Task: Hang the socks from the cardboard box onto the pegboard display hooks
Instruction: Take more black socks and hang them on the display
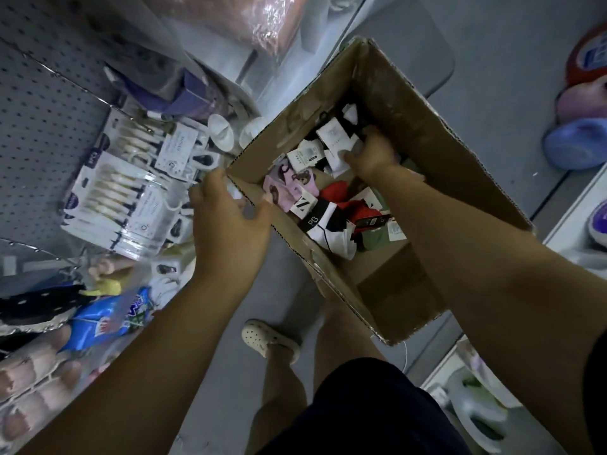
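An open cardboard box (437, 126) stands tilted in front of me, with several packs of socks inside. Pink socks with a bear print (289, 182), black-and-white socks (328, 224) and red socks (341, 195) lie near its left wall. My right hand (371, 152) reaches deep into the box and grips a bundle of black socks with white card labels (335, 136). My left hand (230, 218) holds the box's left rim, thumb inside and fingers outside. The grey pegboard (39, 103) with its hooks fills the left side.
Packaged goods (131, 185) hang on the pegboard at left, with blue packets (105, 320) and other items lower down. Pink and blue slippers (581, 126) sit at the right edge. My leg and a white clog (269, 336) stand on the grey floor below the box.
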The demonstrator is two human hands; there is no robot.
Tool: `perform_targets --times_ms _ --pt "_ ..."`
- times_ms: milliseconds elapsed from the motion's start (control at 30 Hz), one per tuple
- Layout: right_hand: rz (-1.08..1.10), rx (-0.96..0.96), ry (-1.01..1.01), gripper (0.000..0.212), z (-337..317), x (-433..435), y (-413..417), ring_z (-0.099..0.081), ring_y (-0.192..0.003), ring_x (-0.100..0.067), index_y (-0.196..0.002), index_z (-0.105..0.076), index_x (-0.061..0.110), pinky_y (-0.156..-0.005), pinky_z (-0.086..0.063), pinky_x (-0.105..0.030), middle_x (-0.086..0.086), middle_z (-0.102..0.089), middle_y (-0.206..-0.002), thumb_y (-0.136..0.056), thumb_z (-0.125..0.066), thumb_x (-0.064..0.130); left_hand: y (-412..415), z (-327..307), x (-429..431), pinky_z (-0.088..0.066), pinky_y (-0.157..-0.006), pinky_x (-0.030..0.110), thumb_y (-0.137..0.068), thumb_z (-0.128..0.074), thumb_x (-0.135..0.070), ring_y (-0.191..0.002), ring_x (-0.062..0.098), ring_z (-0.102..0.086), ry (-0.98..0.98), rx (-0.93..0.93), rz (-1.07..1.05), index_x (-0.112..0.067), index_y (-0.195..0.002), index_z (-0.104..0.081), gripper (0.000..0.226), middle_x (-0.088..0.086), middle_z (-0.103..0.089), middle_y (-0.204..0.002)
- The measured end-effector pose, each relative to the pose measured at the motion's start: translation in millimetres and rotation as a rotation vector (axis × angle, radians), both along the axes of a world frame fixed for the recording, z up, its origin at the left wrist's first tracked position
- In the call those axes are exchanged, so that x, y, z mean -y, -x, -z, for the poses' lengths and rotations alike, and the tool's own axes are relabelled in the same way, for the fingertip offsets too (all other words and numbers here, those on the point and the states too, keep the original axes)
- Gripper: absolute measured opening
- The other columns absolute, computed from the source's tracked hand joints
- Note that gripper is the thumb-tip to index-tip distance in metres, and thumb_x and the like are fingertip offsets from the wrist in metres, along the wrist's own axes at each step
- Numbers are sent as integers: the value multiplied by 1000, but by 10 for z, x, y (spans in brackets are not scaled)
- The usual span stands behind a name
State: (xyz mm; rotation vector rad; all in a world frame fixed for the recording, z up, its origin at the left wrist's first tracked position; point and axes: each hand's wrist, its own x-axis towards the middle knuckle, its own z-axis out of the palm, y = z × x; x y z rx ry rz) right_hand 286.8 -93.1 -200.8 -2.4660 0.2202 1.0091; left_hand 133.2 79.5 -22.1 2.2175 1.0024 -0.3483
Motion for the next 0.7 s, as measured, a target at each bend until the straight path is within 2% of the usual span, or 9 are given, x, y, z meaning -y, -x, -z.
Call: perform_targets --times_ms 67,133,200,267,333,433,533,600,700 --pt "-12 5 -2 61 -2 14 91 -55 -128 -34 -139 -49 6 -105 -46 -43 -17 -58 -138 -90 -73 35 31 67 -7 -52 -94 37 -93 -72 -31 -104 19 -63 76 -20 -124 -8 -143 -45 61 10 -56 -132" --pt "-14 11 -10 54 62 55 189 -60 -119 -31 -131 -55 7 -99 -49 -40 -14 -65 -125 -90 -74 36 55 162 -31 -59 -82 36 -95 -71 -32 -93 21 -71 271 -22 -286 -7 -125 -57 42 11 -68 -116" --pt "-33 35 -72 35 119 85 277 -62 -100 -28 -111 -60 10 -90 -50 -37 -9 -64 -100 -90 -74 35 91 237 -52 -62 -72 33 -96 -69 -27 -83 20 -75 390 4 -401 -9 -106 -64 22 13 -73 -102" --pt "-101 89 -130 27 146 111 320 -57 -92 -28 -96 -57 16 -88 -51 -42 -7 -58 -90 -90 -74 36 130 274 -55 -63 -67 29 -98 -67 -24 -76 15 -76 438 10 -434 -5 -108 -64 21 12 -75 -98" --pt "-231 147 -136 28 140 86 320 -53 -110 -32 -103 -65 15 -95 -48 -43 -11 -60 -108 -89 -75 37 149 281 -49 -63 -64 27 -100 -64 -22 -70 10 -75 470 10 -427 -1 -112 -63 24 9 -74 -93" --pt "-443 197 -96 34 140 0 235 -35 -137 -34 -113 -68 7 -109 -37 -44 -10 -48 -145 -90 -73 31 143 296 -69 -62 -63 25 -100 -63 -21 -67 8 -74 478 12 -415 -1 -112 -62 24 7 -73 -91" --pt "-576 248 -91 29 226 -51 79 -27 -146 -36 -109 -67 6 -113 -32 -42 -8 -42 -157 -91 -72 28 134 315 -89 -62 -64 28 -100 -63 -22 -72 13 -76 485 8 -373 -4 -105 -61 19 7 -75 -93" --pt "-628 196 -81 30 299 -85 -25 -22 -151 -33 -115 -64 5 -118 -27 -40 -7 -35 -162 -93 -69 25 136 317 -91 -62 -66 31 -101 -63 -21 -72 13 -76 481 12 -351 -8 -98 -59 14 4 -74 -89" --pt "-681 127 -65 36 300 -114 -118 -27 -149 -32 -126 -58 1 -119 -26 -37 -12 -32 -162 -98 -64 23 136 331 -95 -62 -66 31 -101 -62 -22 -70 11 -76 461 17 -331 -12 -93 -58 14 2 -74 -88"
